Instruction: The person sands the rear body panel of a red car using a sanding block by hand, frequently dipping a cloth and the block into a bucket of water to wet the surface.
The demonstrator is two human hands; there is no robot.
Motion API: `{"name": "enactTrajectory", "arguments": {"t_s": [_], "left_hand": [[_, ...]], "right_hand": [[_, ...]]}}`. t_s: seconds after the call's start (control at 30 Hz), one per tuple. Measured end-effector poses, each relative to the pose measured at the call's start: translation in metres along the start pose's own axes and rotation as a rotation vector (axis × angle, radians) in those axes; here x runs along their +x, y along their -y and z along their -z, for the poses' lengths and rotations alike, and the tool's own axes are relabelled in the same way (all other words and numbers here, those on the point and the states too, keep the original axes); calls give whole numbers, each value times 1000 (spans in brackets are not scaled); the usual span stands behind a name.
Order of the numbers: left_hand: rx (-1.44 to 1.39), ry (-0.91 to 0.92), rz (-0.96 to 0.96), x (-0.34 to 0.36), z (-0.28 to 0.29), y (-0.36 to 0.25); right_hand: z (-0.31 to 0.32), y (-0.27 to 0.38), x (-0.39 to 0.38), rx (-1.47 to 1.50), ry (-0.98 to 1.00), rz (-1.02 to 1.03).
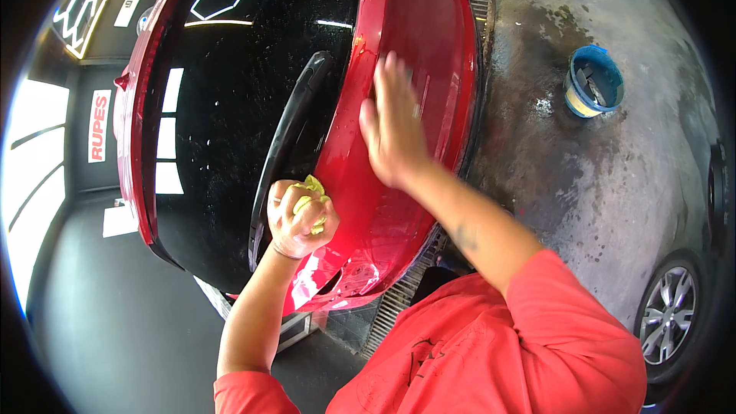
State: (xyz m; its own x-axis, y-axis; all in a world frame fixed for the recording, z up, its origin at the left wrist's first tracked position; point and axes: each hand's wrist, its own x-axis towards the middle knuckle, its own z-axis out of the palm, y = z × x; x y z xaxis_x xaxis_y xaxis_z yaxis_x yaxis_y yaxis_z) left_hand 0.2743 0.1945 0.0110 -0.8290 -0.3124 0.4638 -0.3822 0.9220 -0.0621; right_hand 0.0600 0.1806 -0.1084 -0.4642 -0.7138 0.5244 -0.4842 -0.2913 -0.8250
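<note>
Left hand (300,218) clenches one yellow cloth (313,186); right hand (396,126), flat, perhaps touches one red car (354,165).

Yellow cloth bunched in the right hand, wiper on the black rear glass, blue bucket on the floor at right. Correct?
One error: the yellow cloth is bunched in the left hand, not the right hand, which is open over the red bodywork. The head view shows this. Wiper, black rear glass and blue bucket are as stated.
</note>
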Motion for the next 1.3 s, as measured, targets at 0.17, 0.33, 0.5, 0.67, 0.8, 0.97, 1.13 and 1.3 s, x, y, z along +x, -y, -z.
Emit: {"name": "enactTrajectory", "arguments": {"t_s": [0.17, 0.33, 0.5, 0.67, 0.8, 0.97, 1.13, 1.3], "left_hand": [[5, -4, 3, 0, -2, 1], [15, 7, 21, -3, 1, 1], [0, -43, -29, 12, -5, 0], [20, 33, 20, 1, 1, 1], [11, 11, 3, -7, -2, 3], [28, 11, 13, 0, -1, -1], [-8, -5, 11, -8, -1, 1], [-15, -40, -20, 4, -1, 2]], "right_hand": [[-2, -14, 37, -8, -23, -43], [2, 20, -36, 17, 126, -15], [16, -70, 102, 45, -94, -136], [5, 8, -100, 158, 182, 97], [8, -40, 40, 75, 18, -162], [7, -48, 39, 113, 29, -172], [1, 12, -87, 102, 213, -7], [41, -119, 155, 294, 78, -169]]}}
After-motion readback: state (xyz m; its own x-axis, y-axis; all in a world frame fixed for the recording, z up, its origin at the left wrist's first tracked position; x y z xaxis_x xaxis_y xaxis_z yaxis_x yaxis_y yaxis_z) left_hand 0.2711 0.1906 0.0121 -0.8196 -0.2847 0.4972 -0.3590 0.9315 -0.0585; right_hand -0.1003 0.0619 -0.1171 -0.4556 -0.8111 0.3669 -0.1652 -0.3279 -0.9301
